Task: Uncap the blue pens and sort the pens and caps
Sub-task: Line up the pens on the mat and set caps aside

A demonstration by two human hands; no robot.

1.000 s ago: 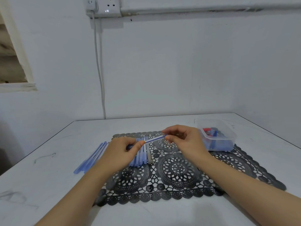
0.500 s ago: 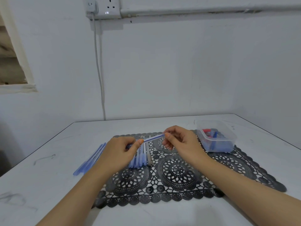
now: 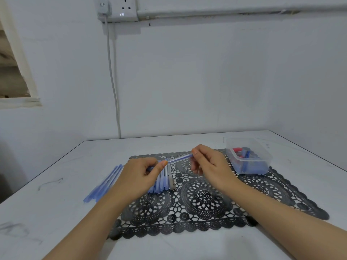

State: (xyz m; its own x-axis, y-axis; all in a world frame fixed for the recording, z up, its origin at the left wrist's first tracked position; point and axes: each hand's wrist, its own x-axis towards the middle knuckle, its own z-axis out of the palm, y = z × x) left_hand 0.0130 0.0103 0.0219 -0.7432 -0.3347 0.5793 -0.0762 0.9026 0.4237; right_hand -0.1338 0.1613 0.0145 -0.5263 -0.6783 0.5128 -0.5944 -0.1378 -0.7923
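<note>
One white table (image 3: pixel 56 203) stands in a corner of white-painted walls. A double wall socket (image 3: pixel 122 8) is mounted high on the back wall. A cable (image 3: pixel 112 81) drops from it to behind the table's far edge, and a conduit (image 3: pixel 225 11) runs off to the right. A rough wall opening (image 3: pixel 11 72) shows at the left edge.

A black lace placemat (image 3: pixel 204 196) lies on the table in front of you, slightly skewed. A clear plastic container (image 3: pixel 266 160) stands on its far right corner and holds blue caps (image 3: pixel 246 156) and a red cap (image 3: pixel 237 149).

Loose blue pens (image 3: pixel 104 184) lie side by side on the bare table just left of the mat. A row of blue pens (image 3: pixel 162 182) lies on the mat's left part, partly hidden under your left hand. One grey pen (image 3: pixel 171 180) lies at the row's right end.

Between your hands, above the mat, is the held pen (image 3: pixel 179 158), blue and tilted up to the right. Your left hand (image 3: pixel 139 175) has its fingers curled round the lower left end, with the thumb laid along the barrel. Your right hand (image 3: pixel 210 164) pinches the upper right end between thumb and forefinger, and its other fingers are loosely curled below. I cannot tell whether the cap is on this pen.
</note>
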